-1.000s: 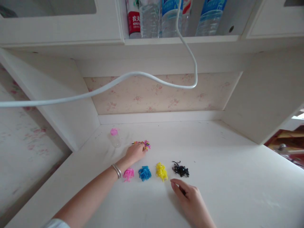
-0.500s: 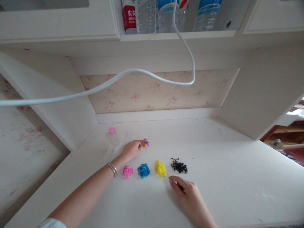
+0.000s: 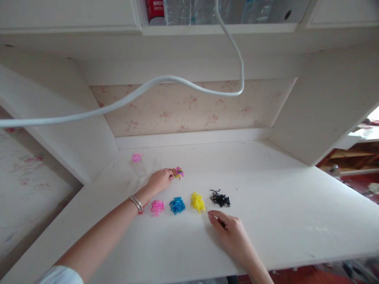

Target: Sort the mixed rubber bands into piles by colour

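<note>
Because the small coloured pieces lie heaped by colour with bare desk [image 3: 275, 221] between the heaps, each shade can be told from its neighbour at a glance. A pink heap [image 3: 156, 207], a blue heap [image 3: 177, 205], a yellow heap [image 3: 197, 202] and a black heap [image 3: 220, 198] form a rough row, while some red pieces [image 3: 141, 211] show partly hidden behind the left wrist at the row's left end. Farther back sits a mixed pile [image 3: 178, 172] of several colours, set apart, probably so that it does not mingle with the row. The left hand [image 3: 160, 180] reaches over to its left edge, a low approach that seems suited to drawing out little pieces without scattering the rest; its fingers are bunched nearly together at the pile, and whether they have hold of a piece I cannot tell. The right hand [image 3: 231, 230] rests in front of the yellow and black heaps, touching neither, fingers curled with thumb and forefinger close; the dark patch inside the curl may be only shadow, so what it holds, if anything, is unclear. Beyond the left hand, a clear container [image 3: 141, 169] with a pink lid [image 3: 136, 157] is out of the row's way.
</note>
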Action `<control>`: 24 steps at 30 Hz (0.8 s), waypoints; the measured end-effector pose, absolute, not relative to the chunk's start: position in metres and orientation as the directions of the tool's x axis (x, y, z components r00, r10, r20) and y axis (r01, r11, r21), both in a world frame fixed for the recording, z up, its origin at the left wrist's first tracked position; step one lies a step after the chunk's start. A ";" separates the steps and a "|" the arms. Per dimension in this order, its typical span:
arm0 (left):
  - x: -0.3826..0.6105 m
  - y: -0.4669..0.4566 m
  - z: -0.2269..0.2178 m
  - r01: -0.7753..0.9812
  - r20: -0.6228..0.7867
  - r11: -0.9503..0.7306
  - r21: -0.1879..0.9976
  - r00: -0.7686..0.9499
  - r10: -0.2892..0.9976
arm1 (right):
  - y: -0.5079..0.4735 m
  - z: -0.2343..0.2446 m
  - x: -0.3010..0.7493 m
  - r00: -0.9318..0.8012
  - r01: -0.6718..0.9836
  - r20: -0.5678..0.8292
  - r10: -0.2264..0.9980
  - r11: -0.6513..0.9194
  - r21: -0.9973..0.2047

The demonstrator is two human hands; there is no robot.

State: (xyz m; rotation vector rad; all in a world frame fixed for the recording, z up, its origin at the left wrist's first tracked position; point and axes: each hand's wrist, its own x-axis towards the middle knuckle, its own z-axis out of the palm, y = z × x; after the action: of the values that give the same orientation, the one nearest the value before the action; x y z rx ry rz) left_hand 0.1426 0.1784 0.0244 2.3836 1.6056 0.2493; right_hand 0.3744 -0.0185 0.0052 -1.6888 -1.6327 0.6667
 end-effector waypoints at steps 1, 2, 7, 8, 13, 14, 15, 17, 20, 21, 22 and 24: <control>0.143 0.179 0.023 0.880 0.006 -0.367 0.302 0.383 0.924 | -0.019 0.005 0.374 0.082 0.634 0.094 0.992 0.021 -0.773; 0.142 0.179 0.021 0.877 0.018 -0.377 0.298 0.390 0.921 | -0.019 0.005 0.374 0.085 0.628 0.092 0.992 0.018 -0.778; 0.141 0.181 0.013 0.860 0.071 -0.401 0.317 0.400 0.914 | -0.019 0.005 0.374 0.089 0.634 0.103 0.991 0.023 -0.773; 0.140 0.182 0.013 0.852 0.082 -0.407 0.330 0.404 0.911 | -0.019 0.005 0.374 0.084 0.637 0.102 0.991 0.025 -0.770; 0.135 0.191 0.017 0.796 0.129 -0.427 0.428 0.414 0.901 | -0.019 0.005 0.374 0.075 0.632 0.099 0.992 0.029 -0.775; 0.134 0.192 0.018 0.783 0.130 -0.426 0.454 0.415 0.900 | -0.019 0.005 0.374 0.079 0.627 0.098 0.992 0.027 -0.779; 0.133 0.192 0.019 0.768 0.127 -0.423 0.481 0.416 0.900 | -0.019 0.005 0.374 0.083 0.623 0.096 0.992 0.024 -0.782; 0.130 0.191 0.022 0.736 0.113 -0.411 0.538 0.421 0.900 | -0.019 0.005 0.374 0.087 0.620 0.092 0.992 0.018 -0.784; 0.129 0.185 0.026 0.683 0.089 -0.399 0.612 0.442 0.893 | -0.019 0.006 0.374 0.084 0.626 0.090 0.992 0.018 -0.780; 0.130 0.183 0.027 0.666 0.084 -0.398 0.631 0.452 0.888 | -0.019 0.006 0.374 0.082 0.627 0.090 0.993 0.019 -0.779; 0.131 0.181 0.029 0.649 0.081 -0.400 0.647 0.462 0.883 | -0.020 0.006 0.374 0.083 0.627 0.091 0.992 0.019 -0.779; 0.134 0.176 0.031 0.621 0.081 -0.407 0.670 0.483 0.872 | -0.019 0.006 0.373 0.087 0.626 0.093 0.992 0.018 -0.779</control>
State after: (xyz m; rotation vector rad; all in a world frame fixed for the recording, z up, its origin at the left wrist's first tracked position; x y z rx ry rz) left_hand 0.1341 0.1758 0.0311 2.1619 1.2280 0.5742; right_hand 0.3731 -0.0194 0.0061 -1.6847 -1.6136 0.6804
